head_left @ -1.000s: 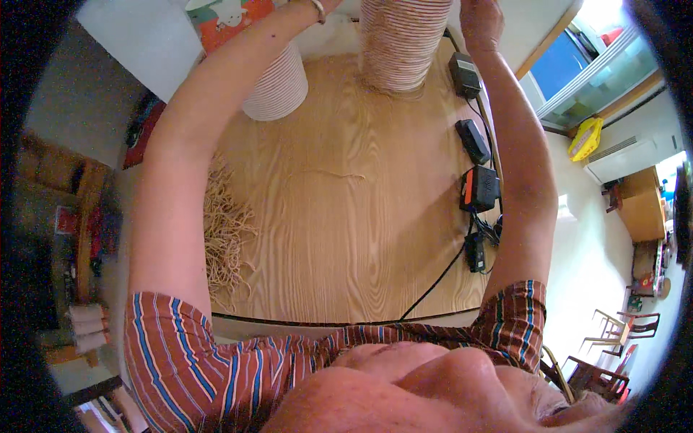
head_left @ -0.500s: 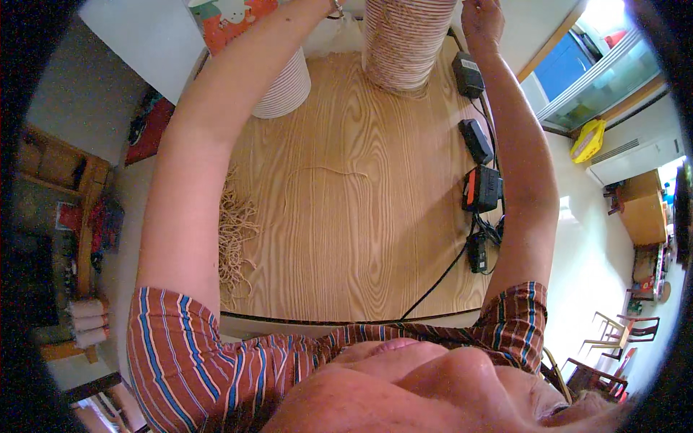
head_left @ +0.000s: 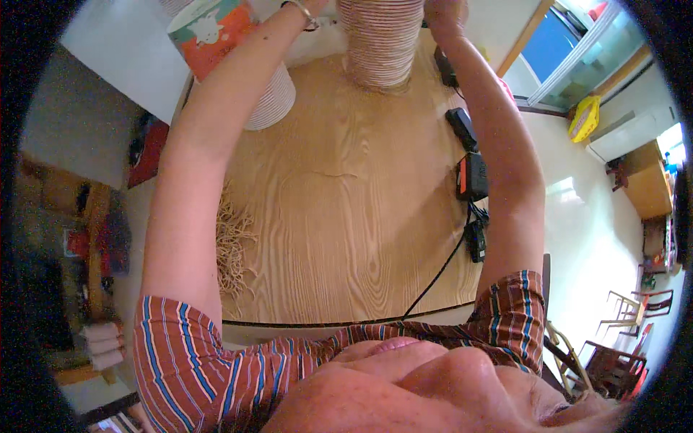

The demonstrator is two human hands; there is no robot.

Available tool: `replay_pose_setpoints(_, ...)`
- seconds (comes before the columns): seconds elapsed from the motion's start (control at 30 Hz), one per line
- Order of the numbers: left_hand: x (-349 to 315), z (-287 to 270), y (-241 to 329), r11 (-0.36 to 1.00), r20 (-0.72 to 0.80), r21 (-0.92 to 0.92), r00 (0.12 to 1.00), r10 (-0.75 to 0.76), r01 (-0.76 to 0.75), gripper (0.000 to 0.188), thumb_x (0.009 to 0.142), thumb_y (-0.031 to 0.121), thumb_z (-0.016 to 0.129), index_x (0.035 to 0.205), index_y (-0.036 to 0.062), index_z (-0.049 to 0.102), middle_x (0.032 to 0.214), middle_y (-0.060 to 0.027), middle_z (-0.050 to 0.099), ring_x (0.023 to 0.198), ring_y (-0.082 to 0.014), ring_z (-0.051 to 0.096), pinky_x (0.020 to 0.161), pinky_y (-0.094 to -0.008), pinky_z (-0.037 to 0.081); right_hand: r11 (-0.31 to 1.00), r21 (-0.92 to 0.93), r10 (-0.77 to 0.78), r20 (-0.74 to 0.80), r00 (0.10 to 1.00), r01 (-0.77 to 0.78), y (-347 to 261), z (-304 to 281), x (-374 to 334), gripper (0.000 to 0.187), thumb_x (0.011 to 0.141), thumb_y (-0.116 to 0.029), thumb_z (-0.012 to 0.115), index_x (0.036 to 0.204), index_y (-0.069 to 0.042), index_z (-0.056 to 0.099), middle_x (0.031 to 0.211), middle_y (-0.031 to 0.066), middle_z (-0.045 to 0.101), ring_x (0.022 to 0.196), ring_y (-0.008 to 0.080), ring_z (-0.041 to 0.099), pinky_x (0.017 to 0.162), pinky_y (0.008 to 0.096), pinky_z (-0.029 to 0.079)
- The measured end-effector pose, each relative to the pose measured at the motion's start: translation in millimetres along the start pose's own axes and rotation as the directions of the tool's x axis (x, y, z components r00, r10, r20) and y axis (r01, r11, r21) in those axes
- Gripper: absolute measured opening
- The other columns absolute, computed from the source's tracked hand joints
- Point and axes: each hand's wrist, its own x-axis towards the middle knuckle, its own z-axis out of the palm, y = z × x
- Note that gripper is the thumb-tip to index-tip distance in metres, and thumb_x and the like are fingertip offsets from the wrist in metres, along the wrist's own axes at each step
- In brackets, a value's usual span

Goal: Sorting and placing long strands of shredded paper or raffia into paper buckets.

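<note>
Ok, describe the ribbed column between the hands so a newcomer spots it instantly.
On the wood-grain table, go to the far end, at the top of the picture. Between the left hand and the right hand stands a pale ribbed column, its top cut off by the frame. Unlike the white ribbed object to its left, it has brownish fuzz around its foot.

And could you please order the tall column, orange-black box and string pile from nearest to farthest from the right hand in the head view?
1. Tall column: just left of the right hand.
2. Orange-black box: right edge of the table.
3. String pile: table's left side.
</note>
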Motion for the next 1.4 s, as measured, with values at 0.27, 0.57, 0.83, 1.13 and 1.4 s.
replay_pose_setpoints(0.27, -9, 14, 20, 0.975, -0.013, 0.22, 1.0, 0.017, -0.014, 0.042, 0.096, 0.016, 0.038, 0.131, -0.0022, 0.054, 0.129, -0.0118, 0.059, 0.122, -0.0221, 0.052, 0.107, -0.032, 0.036, 0.97, -0.037, 0.242, 0.2, 0.95, -0.239, -19, -18, -5, 0.041, 0.082, 0.005, 0.045, 0.116, -0.013, 0.059, 0.11, 0.0187, 0.054, 0.099, 0.0434, 0.058, 0.079, 0.0507, 0.05)
replay_pose_setpoints(0.57, 4, 18, 3, 0.964, -0.137, 0.26, 0.99, -0.023, 0.058, 0.042, 0.093, 0.014, 0.039, 0.128, -0.0025, 0.056, 0.127, -0.0124, 0.06, 0.119, -0.023, 0.053, 0.106, -0.0323, 0.038, 0.959, -0.06, 0.284, 0.216, 0.934, -0.278, -19, -23, -3, 0.034, 0.09, -0.002, 0.042, 0.117, -0.012, 0.059, 0.114, 0.0188, 0.055, 0.103, 0.0438, 0.057, 0.083, 0.0503, 0.049)
replay_pose_setpoints(0.83, 7, 13, -4, 0.99, -0.023, 0.138, 0.999, 0.028, -0.025, 0.039, 0.093, 0.015, 0.042, 0.126, -0.0021, 0.057, 0.123, -0.0116, 0.062, 0.117, -0.0221, 0.055, 0.104, -0.0317, 0.039, 0.862, 0.373, 0.265, 0.25, 0.931, -0.345, 22, -35, -8, 0.042, 0.083, 0.006, 0.041, 0.118, -0.008, 0.06, 0.112, 0.0199, 0.059, 0.105, 0.0394, 0.059, 0.086, 0.046, 0.05)
replay_pose_setpoints(1.13, -11, -5, -12, 0.974, -0.15, -0.001, 0.963, -0.225, 0.227, 0.035, 0.099, 0.022, 0.044, 0.121, -0.0009, 0.059, 0.112, -0.0079, 0.067, 0.103, -0.0199, 0.062, 0.09, -0.0298, 0.049, 0.98, 0.01, 0.191, 0.252, 0.949, -0.2, 5, -14, -32, 0.031, 0.086, 0.003, 0.04, 0.11, -0.003, 0.059, 0.109, 0.0235, 0.058, 0.1, 0.0448, 0.057, 0.084, 0.0498, 0.048)
replay_pose_setpoints(1.4, -62, 23, 25, 0.898, -0.095, 0.433, 0.986, 0.136, -0.082, 0.041, 0.096, 0.02, 0.047, 0.128, -0.0048, 0.051, 0.122, -0.019, 0.06, 0.113, -0.0273, 0.057, 0.099, -0.0353, 0.044, 0.973, 0.024, 0.201, 0.399, 0.895, -0.23, -15, -28, -31, 0.022, 0.088, 0.002, 0.039, 0.101, -0.002, 0.057, 0.107, 0.0244, 0.056, 0.099, 0.0448, 0.055, 0.084, 0.0487, 0.047)
